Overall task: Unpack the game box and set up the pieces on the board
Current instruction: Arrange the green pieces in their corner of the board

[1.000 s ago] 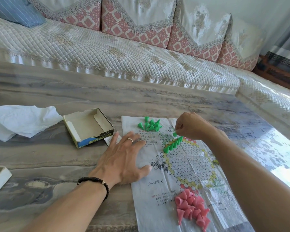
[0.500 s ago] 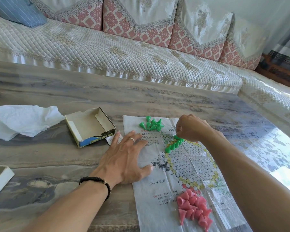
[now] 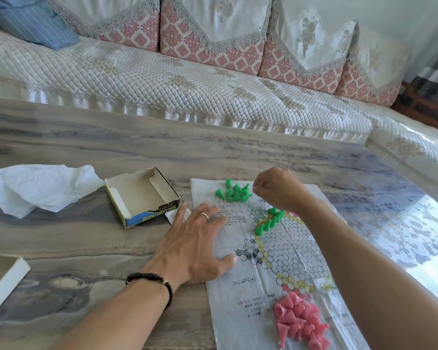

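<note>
— Where is the board [image 3: 276, 251]?
— A thin, creased printed sheet lying flat on the marbled table [image 3: 91, 251], a row of green cones [image 3: 268, 223] standing on it.
— What has changed?
— The right hand [image 3: 276, 190] has lifted from that row toward the loose green pile [image 3: 234, 192]; its fingers are curled, contents unclear.
— The left hand [image 3: 195, 243]?
— Still flat, fingers spread, pressing the sheet's edge. Pink cones [image 3: 301, 322] sit heaped nearer; the open cardboard box [image 3: 142, 198] lies left.

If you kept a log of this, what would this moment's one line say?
left hand flat on paper board | right hand curled near loose green pieces | green row placed | pink pile waiting
</note>
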Tool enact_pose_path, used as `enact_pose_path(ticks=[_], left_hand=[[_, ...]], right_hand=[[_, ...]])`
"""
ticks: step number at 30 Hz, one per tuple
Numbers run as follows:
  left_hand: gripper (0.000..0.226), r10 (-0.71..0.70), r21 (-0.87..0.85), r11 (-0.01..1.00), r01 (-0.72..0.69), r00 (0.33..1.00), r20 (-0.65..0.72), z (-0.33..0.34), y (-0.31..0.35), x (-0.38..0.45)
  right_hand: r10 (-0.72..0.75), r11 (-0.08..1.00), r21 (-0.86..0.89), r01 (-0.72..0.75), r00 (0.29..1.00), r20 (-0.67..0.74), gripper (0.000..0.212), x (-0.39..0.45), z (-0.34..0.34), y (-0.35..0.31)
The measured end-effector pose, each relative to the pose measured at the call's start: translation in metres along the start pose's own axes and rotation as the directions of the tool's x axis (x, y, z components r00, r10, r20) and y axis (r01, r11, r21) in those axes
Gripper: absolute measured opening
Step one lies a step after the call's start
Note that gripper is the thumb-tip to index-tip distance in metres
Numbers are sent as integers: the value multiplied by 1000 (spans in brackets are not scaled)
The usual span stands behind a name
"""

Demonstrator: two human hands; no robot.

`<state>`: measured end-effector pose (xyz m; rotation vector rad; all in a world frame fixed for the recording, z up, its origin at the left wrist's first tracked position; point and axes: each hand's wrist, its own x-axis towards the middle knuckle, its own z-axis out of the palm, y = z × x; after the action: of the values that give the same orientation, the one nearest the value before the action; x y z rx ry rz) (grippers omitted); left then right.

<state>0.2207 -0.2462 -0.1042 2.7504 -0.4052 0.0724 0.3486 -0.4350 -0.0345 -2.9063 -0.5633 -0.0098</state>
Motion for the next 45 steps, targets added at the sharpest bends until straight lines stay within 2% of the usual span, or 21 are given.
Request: enact_pose_path(ticks=[4, 7, 11, 16, 20, 24, 30, 32, 35, 45], left_hand=[[85, -2, -4, 1000, 2, 1000, 7, -1, 0, -1], [85, -4, -2, 1000, 4, 1000, 14, -1, 0, -1], [84, -5, -1, 1000, 5, 1000, 10, -1, 0, -1], [85, -6, 0, 1000, 6, 1000, 11, -1, 0, -1], [83, -4, -8, 1000, 4, 1000, 12, -2, 1, -1], [82, -8, -13, 1000, 8, 1000, 0, -2, 1, -1], [82, -7, -15, 1000, 7, 1000, 1, -1, 0, -1], [83, -6, -20, 1000, 6, 1000, 2, -2, 0, -1], [83, -5, -26, 1000, 5, 1000, 5, -2, 0, -2], [84, -6, -21, 1000, 6, 1000, 13, -3, 1, -1]], right_hand=[[-3, 1000, 30, 4, 999, -37, 12, 3, 13, -13], [-13, 1000, 13, 13, 1000, -15, 13, 6, 19, -17], [-40, 999, -14, 40, 999, 17, 26, 9, 24, -19], [-65, 995, -75, 70, 996, 66, 31, 8, 23, -26], [-94, 985, -140, 106, 992, 85, 27, 4, 21, -28], [-115, 988, -95, 124, 989, 94, 19, 1, 21, -25], [-65, 997, 48, 68, 996, -63, 14, -3, 4, -20], [-53, 991, 115, 65, 993, -107, 21, -5, -5, -18], [-42, 990, 126, 56, 992, -117, 29, -9, -15, -12], [-42, 999, -1, 42, 999, -27, 8, -22, -23, -1]])
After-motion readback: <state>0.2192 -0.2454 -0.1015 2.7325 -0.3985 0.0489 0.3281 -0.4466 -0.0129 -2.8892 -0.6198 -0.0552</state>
